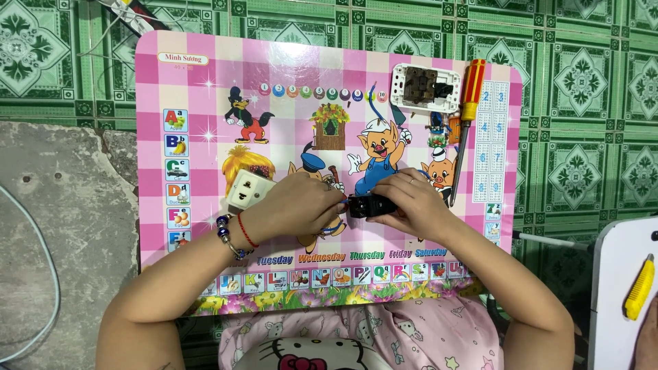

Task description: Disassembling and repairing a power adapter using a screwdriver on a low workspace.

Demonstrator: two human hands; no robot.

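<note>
Both hands, left hand and right hand, are clamping a small black part mid-bench; open pink surface is lying toward the front edge, screwdriver lying well apart.

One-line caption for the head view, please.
Both hands, left hand and right hand, hold a small black part over a pink cartoon table, screwdriver and white socket nearby.
</note>
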